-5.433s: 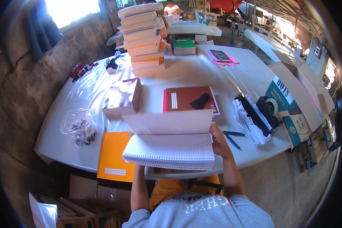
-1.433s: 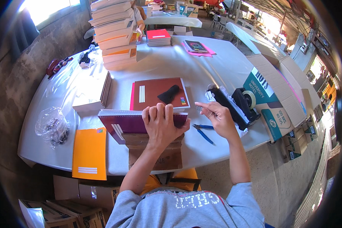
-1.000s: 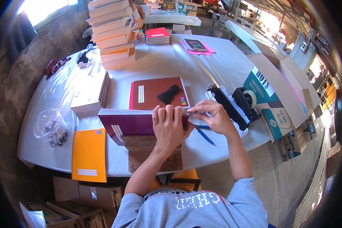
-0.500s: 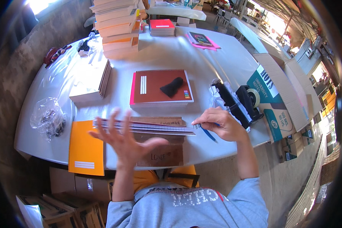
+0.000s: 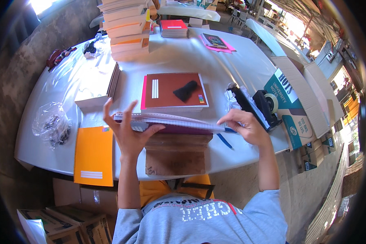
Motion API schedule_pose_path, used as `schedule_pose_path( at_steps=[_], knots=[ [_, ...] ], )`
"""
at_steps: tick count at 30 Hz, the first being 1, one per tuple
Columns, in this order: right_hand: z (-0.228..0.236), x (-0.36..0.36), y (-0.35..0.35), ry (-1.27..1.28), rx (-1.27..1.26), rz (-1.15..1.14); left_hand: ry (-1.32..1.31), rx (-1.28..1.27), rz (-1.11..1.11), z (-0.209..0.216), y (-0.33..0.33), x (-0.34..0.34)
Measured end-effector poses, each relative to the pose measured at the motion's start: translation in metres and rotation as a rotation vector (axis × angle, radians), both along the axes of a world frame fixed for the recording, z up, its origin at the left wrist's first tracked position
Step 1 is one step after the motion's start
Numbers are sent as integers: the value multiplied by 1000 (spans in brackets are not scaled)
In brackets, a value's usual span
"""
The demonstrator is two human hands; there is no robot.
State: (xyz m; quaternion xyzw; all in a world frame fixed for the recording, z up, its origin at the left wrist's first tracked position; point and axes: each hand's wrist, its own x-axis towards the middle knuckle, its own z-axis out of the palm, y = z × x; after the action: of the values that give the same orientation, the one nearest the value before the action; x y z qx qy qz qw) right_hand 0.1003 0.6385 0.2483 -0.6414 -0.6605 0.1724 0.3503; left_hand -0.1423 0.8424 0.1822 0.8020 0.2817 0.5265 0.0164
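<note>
A notebook with a purple cover [image 5: 183, 128] and ruled white pages stands on edge in front of me, its pages slightly fanned. My left hand [image 5: 130, 132] grips its left end, with the thumb on the near side and the fingers spread behind. At the right end, my right hand [image 5: 246, 127] pinches the page edges between thumb and fingertips. Brown cardboard [image 5: 175, 162] sits below the notebook at the table's near edge. Beside my right hand lies a thin blue strip [image 5: 224, 141]; its exact kind is unclear.
Beyond the notebook, a black cloth piece [image 5: 186, 91] rests on a brown-covered notebook stack [image 5: 166, 89]. A yellow notebook [image 5: 94, 156] and a clear plastic bag [image 5: 52, 124] lie left. A tape dispenser [image 5: 267, 107] and an open carton [image 5: 299, 110] stand right. A tall book pile [image 5: 128, 36] rises behind.
My left hand has gone from open and spread to gripping the notebook's left end. The notebook has tilted and risen, showing its purple cover. My right hand has shifted slightly right.
</note>
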Motion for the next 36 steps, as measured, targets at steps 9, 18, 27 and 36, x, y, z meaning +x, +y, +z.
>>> schedule_pose_path(
  at_steps=[9,18,27,36],
  knots=[
    [-8,-8,-4,-26,93,-120,-188,-177,-7,-29,1,-2],
    [-14,-19,4,-459,300,-115,-237,-273,20,-27,7,6],
    [-9,-20,-5,-55,148,-271,15,35,-119,-51,25,-13],
    [-8,-20,-5,-37,148,-202,-424,-254,-286,-75,32,-21]
  ],
)
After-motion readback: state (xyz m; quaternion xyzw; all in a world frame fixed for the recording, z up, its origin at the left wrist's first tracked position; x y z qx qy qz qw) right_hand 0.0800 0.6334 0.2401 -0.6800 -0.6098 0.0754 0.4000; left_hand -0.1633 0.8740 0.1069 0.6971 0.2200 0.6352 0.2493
